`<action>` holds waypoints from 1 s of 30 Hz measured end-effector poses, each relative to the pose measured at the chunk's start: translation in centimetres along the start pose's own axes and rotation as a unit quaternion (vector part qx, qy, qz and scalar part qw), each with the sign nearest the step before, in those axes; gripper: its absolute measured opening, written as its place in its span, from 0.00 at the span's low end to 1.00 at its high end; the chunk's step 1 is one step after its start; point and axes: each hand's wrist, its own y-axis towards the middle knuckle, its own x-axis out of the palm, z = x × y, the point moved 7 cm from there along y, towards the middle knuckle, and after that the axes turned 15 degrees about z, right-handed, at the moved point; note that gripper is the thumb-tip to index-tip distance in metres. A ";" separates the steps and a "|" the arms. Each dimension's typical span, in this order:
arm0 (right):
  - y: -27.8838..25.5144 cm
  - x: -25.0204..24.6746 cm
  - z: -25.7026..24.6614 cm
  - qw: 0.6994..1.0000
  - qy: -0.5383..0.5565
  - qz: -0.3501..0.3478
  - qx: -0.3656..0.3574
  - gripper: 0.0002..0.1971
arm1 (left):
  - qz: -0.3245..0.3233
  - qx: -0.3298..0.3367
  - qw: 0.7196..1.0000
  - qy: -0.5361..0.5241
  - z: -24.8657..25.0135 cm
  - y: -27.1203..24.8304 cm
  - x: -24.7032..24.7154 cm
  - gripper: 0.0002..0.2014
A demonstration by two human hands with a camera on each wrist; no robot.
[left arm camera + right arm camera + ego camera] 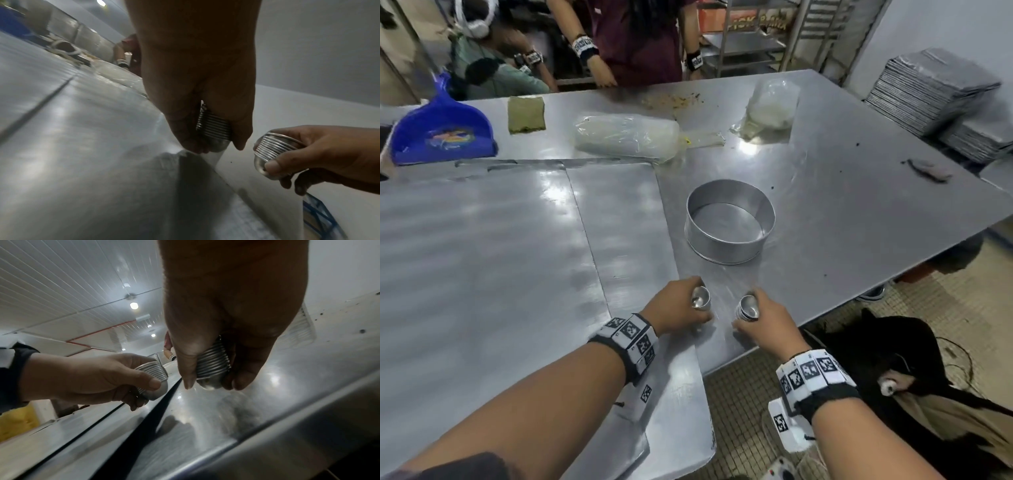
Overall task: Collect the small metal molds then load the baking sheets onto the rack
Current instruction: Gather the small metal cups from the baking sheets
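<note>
Each hand holds a nested stack of small shiny metal molds just above the steel table (859, 192), near its front edge. My left hand (681, 305) curls round one mold stack (700, 297), also seen as the mold stack (213, 129) under my left hand (197, 81). My right hand (767, 318) grips the other mold stack (748, 306), visible as the right-hand stack (211, 366) and the same stack (273, 152). Two large flat baking sheets (482, 257) lie on the table at the left, overlapping; my left forearm is above them.
A round metal cake ring (729, 221) stands just beyond my hands. Farther back lie plastic bags (626, 137), a green cloth (526, 113) and a blue dustpan (441, 133). Stacked trays (935, 99) sit at the right. Other people stand across the table by a rack (750, 37).
</note>
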 end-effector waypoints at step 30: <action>9.5 -3.4 8.7 0.982 0.045 -0.107 -0.148 0.28 | 0.089 -0.123 0.988 -0.002 9.1 2.3 10.1 0.32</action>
